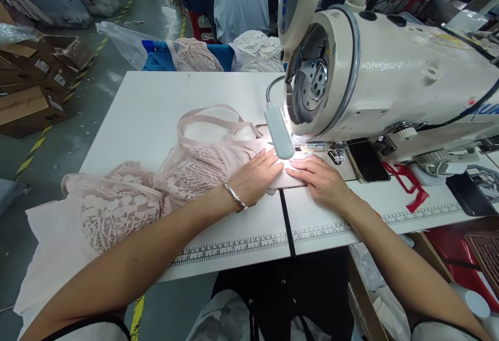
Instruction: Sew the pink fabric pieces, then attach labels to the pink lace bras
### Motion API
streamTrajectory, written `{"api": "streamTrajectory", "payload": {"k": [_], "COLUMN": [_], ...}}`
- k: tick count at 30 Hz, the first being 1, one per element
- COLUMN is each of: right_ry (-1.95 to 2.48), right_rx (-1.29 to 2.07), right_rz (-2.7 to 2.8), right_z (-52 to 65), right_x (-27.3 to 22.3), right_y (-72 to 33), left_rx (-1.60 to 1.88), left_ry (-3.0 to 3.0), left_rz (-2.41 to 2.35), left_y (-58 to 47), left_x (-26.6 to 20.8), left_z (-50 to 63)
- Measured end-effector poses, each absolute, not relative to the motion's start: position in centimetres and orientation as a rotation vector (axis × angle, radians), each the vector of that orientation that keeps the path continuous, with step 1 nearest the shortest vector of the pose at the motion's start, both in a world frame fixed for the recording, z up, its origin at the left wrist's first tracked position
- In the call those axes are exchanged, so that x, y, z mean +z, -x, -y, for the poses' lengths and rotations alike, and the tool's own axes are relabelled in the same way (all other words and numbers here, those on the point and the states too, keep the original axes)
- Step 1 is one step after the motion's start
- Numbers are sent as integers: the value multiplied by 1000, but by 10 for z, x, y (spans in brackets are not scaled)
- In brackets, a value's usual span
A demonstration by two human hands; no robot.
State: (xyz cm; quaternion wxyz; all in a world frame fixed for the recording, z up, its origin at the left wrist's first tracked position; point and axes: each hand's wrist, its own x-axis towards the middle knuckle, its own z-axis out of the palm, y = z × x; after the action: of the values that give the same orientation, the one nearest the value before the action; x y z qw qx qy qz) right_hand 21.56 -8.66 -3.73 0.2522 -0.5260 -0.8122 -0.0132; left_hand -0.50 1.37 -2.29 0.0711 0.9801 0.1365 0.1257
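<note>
A pale pink lace bra lies on the white table, its strap looped toward the back and its cups to the left. My left hand rests flat on the garment's fabric, fingers stretched toward the needle area. Just right of it, my right hand lies with fingers extended on the cloth edge. Above both hands stands the white sewing machine. Its small lamp lights the cloth and hides the needle and the spot under it. More lace and white fabric hangs over the table's left edge.
A phone lies right of my right hand, beside a red ribbon. Another dark phone is farther right. A ruler strip runs along the front edge. Cardboard boxes stand at left; a person in blue sits beyond the table.
</note>
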Motion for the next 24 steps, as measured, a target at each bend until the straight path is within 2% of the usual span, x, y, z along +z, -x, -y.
{"api": "streamTrajectory", "payload": {"k": [24], "right_ry": [1568], "right_rx": [8], "right_rz": [2274], "right_z": [79], "right_x": [-32], "right_y": [-216], "left_rx": [339], "left_ry": [-2872], "left_rz": [-605], "left_y": [-9], "left_x": [-24], "left_z": [-24]}}
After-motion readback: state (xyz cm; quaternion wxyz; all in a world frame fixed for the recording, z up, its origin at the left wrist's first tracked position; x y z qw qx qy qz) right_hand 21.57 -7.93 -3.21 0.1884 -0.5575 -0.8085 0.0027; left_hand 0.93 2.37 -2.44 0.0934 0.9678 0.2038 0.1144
